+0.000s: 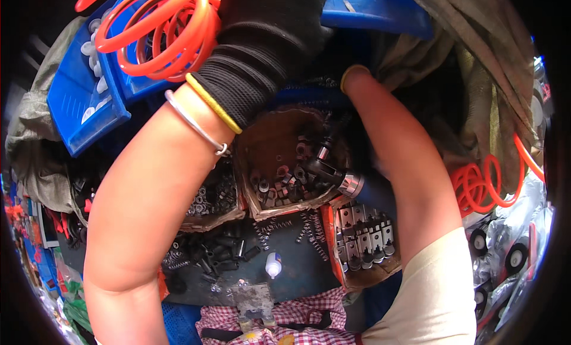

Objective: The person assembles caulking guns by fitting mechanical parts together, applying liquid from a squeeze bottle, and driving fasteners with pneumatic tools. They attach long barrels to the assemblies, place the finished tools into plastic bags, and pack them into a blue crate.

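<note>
My left hand (pixel 267 47), in a black ribbed glove with a yellow cuff, reaches up to the top middle; its fingers are lost in the dark. My right arm stretches toward the same place. Only the yellow cuff of the right glove (pixel 353 75) shows clearly, and the hand beyond it is hidden in shadow. What either hand touches cannot be made out. Nearest the left glove hangs a coiled orange air hose (pixel 169 35), in front of a blue bin (pixel 83 116) with white plastic parts. A blue tray edge (pixel 375 15) lies above the right cuff.
Below my arms is a worn cardboard box (pixel 256 208) of small metal parts. A black tool with a silver collar (pixel 351 184) lies over its edge. Metal fittings fill another box (pixel 330 226). Springs (pixel 312 232), black sleeves (pixel 223 253) and a small white bottle (pixel 273 265) lie nearer.
</note>
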A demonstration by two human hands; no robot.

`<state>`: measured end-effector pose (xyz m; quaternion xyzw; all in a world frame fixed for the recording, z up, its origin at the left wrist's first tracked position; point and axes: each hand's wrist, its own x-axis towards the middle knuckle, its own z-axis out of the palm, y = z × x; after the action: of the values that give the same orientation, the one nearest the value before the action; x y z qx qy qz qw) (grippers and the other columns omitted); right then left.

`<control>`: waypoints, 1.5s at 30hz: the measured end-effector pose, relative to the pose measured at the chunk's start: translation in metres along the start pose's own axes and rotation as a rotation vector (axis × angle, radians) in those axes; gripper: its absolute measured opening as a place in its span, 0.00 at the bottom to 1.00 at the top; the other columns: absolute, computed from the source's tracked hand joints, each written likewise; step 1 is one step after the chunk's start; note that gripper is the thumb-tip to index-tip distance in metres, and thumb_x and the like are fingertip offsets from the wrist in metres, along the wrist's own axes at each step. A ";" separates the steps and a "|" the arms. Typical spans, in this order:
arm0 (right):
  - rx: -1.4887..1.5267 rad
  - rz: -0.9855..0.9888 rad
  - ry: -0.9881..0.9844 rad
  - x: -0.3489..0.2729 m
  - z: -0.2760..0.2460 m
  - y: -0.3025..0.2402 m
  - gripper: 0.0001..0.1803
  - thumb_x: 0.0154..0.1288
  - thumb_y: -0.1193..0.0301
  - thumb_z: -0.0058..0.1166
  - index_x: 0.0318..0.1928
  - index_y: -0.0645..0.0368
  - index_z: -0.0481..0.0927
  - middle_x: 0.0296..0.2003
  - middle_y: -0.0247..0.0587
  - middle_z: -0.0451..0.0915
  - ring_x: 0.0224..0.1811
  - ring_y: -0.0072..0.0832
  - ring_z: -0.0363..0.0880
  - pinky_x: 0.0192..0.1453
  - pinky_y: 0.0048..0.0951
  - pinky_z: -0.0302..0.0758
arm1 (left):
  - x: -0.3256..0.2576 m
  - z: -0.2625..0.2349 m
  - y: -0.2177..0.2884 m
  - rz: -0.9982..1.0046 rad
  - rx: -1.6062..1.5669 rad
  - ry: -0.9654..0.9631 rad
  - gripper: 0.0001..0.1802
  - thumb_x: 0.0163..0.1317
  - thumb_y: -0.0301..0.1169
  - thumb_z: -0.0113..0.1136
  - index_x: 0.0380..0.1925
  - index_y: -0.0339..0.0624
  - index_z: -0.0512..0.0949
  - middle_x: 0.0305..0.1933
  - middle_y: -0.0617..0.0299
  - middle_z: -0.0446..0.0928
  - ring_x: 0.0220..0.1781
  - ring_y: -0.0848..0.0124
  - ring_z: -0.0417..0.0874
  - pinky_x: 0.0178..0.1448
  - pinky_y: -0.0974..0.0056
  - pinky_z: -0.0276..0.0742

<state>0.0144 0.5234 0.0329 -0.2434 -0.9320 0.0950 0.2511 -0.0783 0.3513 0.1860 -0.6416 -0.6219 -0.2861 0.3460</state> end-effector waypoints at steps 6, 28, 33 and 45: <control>-0.050 -0.021 0.074 -0.011 -0.024 -0.015 0.36 0.66 0.51 0.55 0.68 0.57 0.68 0.66 0.54 0.68 0.68 0.49 0.66 0.76 0.43 0.58 | -0.005 0.000 0.003 0.056 0.052 0.075 0.13 0.48 0.42 0.64 0.29 0.46 0.78 0.27 0.53 0.80 0.33 0.53 0.82 0.49 0.51 0.71; -0.147 -0.086 -0.299 -0.017 -0.067 -0.034 0.45 0.48 0.50 0.71 0.65 0.56 0.72 0.64 0.51 0.71 0.67 0.43 0.68 0.74 0.38 0.62 | -0.004 -0.016 -0.011 0.059 -0.061 -0.012 0.15 0.47 0.42 0.66 0.31 0.46 0.77 0.29 0.54 0.79 0.37 0.52 0.82 0.55 0.50 0.70; -0.001 -0.044 -0.292 -0.014 -0.063 -0.055 0.44 0.47 0.51 0.72 0.64 0.56 0.73 0.62 0.50 0.73 0.66 0.42 0.69 0.73 0.37 0.63 | -0.004 -0.018 -0.013 0.001 -0.074 -0.042 0.14 0.47 0.39 0.65 0.31 0.46 0.77 0.28 0.54 0.79 0.38 0.53 0.82 0.56 0.51 0.70; 0.322 0.062 -0.268 0.004 -0.080 -0.059 0.42 0.44 0.54 0.73 0.60 0.57 0.75 0.57 0.48 0.76 0.64 0.39 0.71 0.71 0.36 0.65 | 0.001 -0.007 -0.020 0.017 0.028 -0.020 0.12 0.47 0.38 0.65 0.30 0.46 0.79 0.30 0.53 0.81 0.37 0.52 0.83 0.50 0.51 0.74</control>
<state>0.0288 0.4792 0.1207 -0.2138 -0.9220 0.2819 0.1576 -0.0981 0.3457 0.1925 -0.6448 -0.6237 -0.2680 0.3514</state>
